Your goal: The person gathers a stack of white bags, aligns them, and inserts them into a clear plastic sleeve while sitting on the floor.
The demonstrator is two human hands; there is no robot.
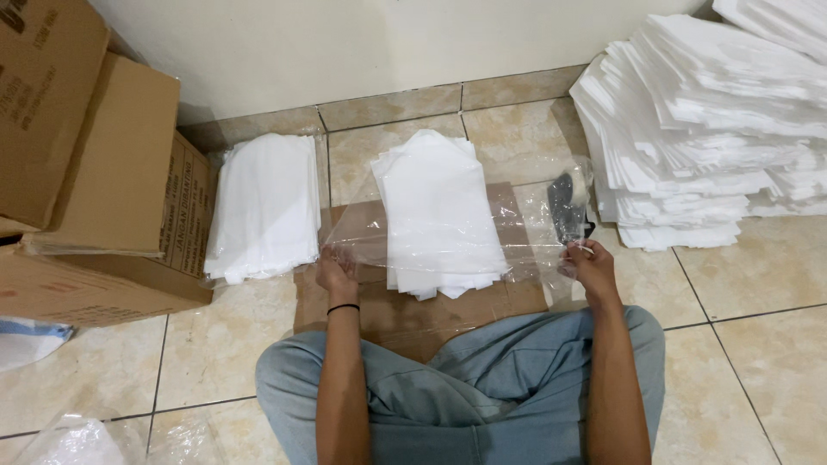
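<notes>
I sit cross-legged on a tiled floor. A stack of folded white cloths (439,211) lies in front of me on a flat brown cardboard sheet (413,314). A clear plastic sheet or bag (530,228) is stretched across the stack's near part. My left hand (334,271) pinches its left edge. My right hand (588,265) pinches its right edge. A black band circles my left wrist.
A second white stack wrapped in clear plastic (263,207) lies to the left. Brown cardboard boxes (95,172) stand at far left. A tall pile of white folded pieces (706,120) fills the right. A dark tape dispenser (567,207) lies under the plastic. Crumpled plastic (77,439) sits at bottom left.
</notes>
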